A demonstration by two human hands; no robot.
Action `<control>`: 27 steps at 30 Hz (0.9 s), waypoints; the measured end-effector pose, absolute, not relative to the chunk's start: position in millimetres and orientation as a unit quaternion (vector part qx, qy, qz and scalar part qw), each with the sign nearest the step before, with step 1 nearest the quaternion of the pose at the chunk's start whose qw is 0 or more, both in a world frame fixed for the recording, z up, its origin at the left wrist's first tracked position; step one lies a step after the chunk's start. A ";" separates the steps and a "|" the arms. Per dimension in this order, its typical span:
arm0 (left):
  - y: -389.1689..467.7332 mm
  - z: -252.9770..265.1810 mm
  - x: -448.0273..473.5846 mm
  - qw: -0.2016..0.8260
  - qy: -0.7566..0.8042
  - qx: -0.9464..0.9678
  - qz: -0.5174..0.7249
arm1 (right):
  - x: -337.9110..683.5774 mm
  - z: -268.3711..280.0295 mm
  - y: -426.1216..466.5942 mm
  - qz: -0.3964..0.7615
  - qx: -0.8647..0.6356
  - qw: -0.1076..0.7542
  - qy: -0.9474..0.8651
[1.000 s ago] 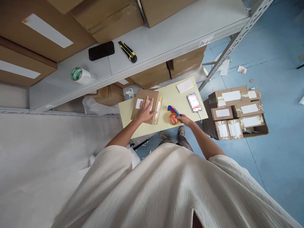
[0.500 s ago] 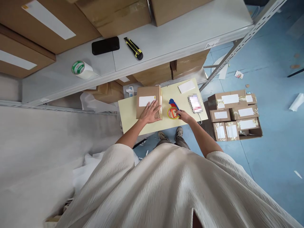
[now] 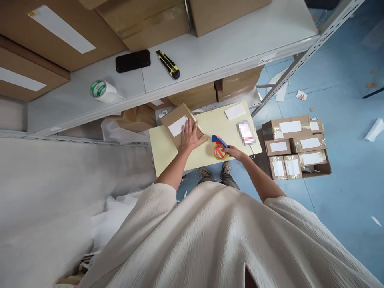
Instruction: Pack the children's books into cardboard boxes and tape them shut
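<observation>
A cardboard box [image 3: 174, 117] with a white label sits turned at an angle on the pale yellow table [image 3: 168, 160]. My left hand [image 3: 191, 136] lies on its top and right edge, fingers spread, a ring on one finger. To the right, my right hand [image 3: 234, 152] is wrapped round the handle of a blue and red tape dispenser [image 3: 220, 146], which carries a roll of tape. The dispenser is held close to the table's near edge, apart from the box. Further right on the table are a blurred phone-like device [image 3: 246, 133] with a cable and a white rectangular item [image 3: 235, 111].
On the grey shelf [image 3: 210, 56] above the table are a utility knife [image 3: 168, 65], a black phone-shaped object [image 3: 133, 61], a white tape roll [image 3: 103, 91] and large cartons [image 3: 144, 24]. Several labelled boxes [image 3: 290, 127] are stacked on the blue floor at right.
The box has turned on the table, its far end swinging left, with my left hand on it. My right hand and the tape dispenser have shifted slightly toward me.
</observation>
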State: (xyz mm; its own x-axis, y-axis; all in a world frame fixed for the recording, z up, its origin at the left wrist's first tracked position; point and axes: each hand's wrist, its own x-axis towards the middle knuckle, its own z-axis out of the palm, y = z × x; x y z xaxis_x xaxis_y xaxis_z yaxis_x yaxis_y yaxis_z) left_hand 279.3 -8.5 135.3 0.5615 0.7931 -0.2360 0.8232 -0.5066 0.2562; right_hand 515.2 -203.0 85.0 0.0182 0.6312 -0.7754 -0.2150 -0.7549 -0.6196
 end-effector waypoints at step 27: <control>1.9 134.4 273.9 0.180 0.416 0.889 -0.068 | 494.3 73.4 -227.4 0.717 -0.598 0.328 -0.144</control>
State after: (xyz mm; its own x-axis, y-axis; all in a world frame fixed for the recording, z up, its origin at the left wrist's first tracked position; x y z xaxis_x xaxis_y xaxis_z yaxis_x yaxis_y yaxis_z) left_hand 273.9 1.9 134.4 0.6447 0.7147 -0.2711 0.7639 -0.5895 0.2624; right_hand 494.3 -227.4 73.4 -0.0707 0.6425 -0.7630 -0.2976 -0.7437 -0.5986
